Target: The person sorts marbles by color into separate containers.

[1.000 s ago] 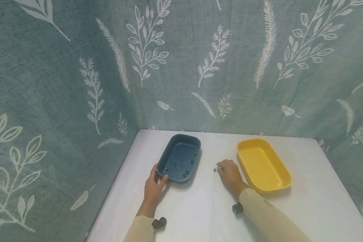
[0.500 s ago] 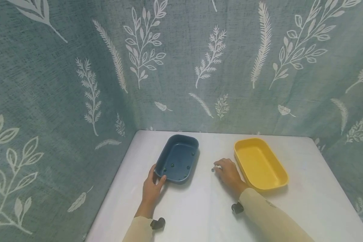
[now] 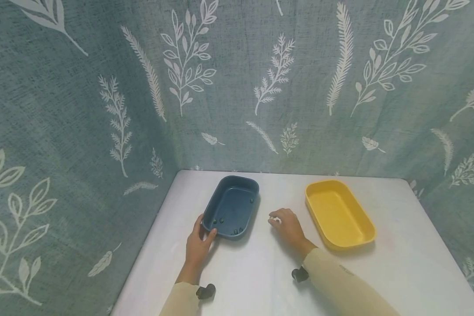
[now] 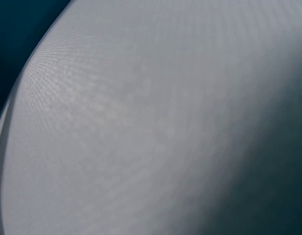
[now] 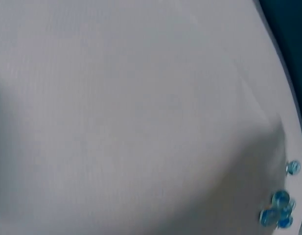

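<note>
Marbles (image 3: 221, 220) are lying in the blue tub (image 3: 234, 202), whose near-left corner the left hand (image 3: 197, 245) is gripping — holding it level should limit rolling. The right hand (image 3: 288, 225) is sitting between that and the yellow tub (image 3: 341, 215), fingers bent — whether pinching anything, I cannot tell.

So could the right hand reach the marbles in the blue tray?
Probably yes: the blue tray is open above the marbles, the right hand is close by, and the left hand grips one corner.
</note>
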Motion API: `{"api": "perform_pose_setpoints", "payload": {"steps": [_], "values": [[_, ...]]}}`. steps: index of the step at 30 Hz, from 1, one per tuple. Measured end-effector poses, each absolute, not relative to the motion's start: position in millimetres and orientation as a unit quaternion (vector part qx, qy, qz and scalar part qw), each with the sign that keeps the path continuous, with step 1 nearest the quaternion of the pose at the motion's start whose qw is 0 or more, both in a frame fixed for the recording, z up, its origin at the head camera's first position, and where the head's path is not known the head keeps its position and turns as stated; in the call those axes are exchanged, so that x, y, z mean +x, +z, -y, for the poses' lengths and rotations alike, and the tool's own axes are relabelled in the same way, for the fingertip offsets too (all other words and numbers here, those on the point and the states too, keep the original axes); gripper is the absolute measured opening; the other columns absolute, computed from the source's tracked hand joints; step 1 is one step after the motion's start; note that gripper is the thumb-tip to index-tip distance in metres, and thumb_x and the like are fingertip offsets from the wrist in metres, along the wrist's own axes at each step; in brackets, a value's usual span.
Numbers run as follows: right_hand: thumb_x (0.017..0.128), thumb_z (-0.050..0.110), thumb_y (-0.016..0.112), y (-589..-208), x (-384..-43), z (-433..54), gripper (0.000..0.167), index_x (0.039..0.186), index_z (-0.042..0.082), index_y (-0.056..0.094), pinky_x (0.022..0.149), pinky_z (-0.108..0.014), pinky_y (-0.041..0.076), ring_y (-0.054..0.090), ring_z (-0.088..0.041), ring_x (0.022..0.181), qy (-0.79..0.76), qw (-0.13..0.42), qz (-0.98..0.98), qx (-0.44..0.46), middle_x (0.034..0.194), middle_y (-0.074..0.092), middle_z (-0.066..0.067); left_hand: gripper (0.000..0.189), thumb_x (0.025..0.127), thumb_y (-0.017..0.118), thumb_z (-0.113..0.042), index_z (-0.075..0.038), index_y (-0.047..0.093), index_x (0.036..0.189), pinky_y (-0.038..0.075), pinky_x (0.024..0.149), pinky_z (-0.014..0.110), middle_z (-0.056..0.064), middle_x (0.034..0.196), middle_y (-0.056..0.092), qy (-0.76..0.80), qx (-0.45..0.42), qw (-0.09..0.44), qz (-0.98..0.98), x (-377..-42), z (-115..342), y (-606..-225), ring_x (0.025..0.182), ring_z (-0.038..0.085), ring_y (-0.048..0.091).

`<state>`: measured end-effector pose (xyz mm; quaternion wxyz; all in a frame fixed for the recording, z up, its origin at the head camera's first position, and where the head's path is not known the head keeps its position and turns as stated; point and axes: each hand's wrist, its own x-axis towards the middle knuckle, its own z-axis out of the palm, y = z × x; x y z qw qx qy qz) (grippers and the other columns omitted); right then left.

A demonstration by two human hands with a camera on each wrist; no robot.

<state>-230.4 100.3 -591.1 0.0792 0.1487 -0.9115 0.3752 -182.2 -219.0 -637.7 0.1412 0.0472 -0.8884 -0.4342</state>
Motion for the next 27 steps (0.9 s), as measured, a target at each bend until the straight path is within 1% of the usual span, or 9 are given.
{"api": "perform_pose_setpoints", "payload": {"steps": [5, 9, 12, 15, 20, 27], "values": [[0.090, 0.018, 0.070, -589.8, -227.9, -89.4, 0.017, 0.104, 0.008, 0.072, 0.089, -0.041, 0.048, 0.057, -0.022, 0.101, 0.391, 0.087, 0.903, 0.155, 0.102, 0.068, -0.002, 0.077, 0.091, 0.067, -0.046, -0.021, 0.029, 0.153, 0.025, 0.114, 0.050, 0.007, 0.154, 0.035, -0.435, 0.048, 0.141, 0.888, -181.9, 219.6, -638.6, 0.141, 0.031, 0.031], [0.090, 0.021, 0.070, -591.1, -226.7, -81.1, 0.016, 0.104, 0.013, 0.072, 0.093, -0.046, 0.045, 0.056, -0.021, 0.103, 0.387, 0.084, 0.906, 0.146, 0.103, 0.068, 0.002, 0.077, 0.091, 0.066, -0.047, -0.023, 0.029, 0.153, 0.025, 0.114, 0.050, 0.006, 0.155, 0.034, -0.437, 0.051, 0.137, 0.888, -182.6, 220.0, -639.1, 0.141, 0.030, 0.030], [0.090, 0.021, 0.071, -592.3, -225.4, -75.0, 0.016, 0.104, 0.013, 0.072, 0.093, -0.047, 0.046, 0.057, -0.021, 0.103, 0.386, 0.084, 0.906, 0.149, 0.102, 0.067, 0.003, 0.078, 0.090, 0.065, -0.050, -0.022, 0.029, 0.153, 0.026, 0.114, 0.050, 0.006, 0.155, 0.034, -0.434, 0.049, 0.141, 0.889, -183.2, 220.1, -639.8, 0.141, 0.030, 0.031], [0.089, 0.018, 0.072, -591.0, -223.5, -69.5, 0.017, 0.104, 0.010, 0.072, 0.091, -0.042, 0.048, 0.057, -0.021, 0.102, 0.398, 0.089, 0.898, 0.164, 0.101, 0.068, 0.002, 0.077, 0.090, 0.065, -0.049, -0.021, 0.030, 0.153, 0.026, 0.113, 0.050, 0.007, 0.155, 0.034, -0.434, 0.045, 0.147, 0.888, -183.4, 220.2, -639.9, 0.141, 0.031, 0.031], [0.090, 0.017, 0.071, -586.1, -221.5, -60.5, 0.019, 0.107, 0.008, 0.071, 0.093, -0.041, 0.048, 0.057, -0.021, 0.102, 0.408, 0.085, 0.893, 0.173, 0.101, 0.067, 0.001, 0.077, 0.090, 0.068, -0.044, -0.021, 0.031, 0.152, 0.027, 0.113, 0.050, 0.008, 0.154, 0.036, -0.435, 0.040, 0.153, 0.886, -183.4, 220.2, -638.2, 0.140, 0.031, 0.033], [0.090, 0.019, 0.071, -585.0, -221.4, -47.4, 0.018, 0.105, 0.010, 0.071, 0.093, -0.038, 0.048, 0.058, -0.018, 0.102, 0.403, 0.088, 0.892, 0.187, 0.100, 0.067, 0.004, 0.077, 0.090, 0.067, -0.047, -0.020, 0.031, 0.153, 0.026, 0.114, 0.048, 0.006, 0.154, 0.035, -0.432, 0.046, 0.148, 0.889, -184.2, 219.6, -638.8, 0.141, 0.029, 0.032]]}}
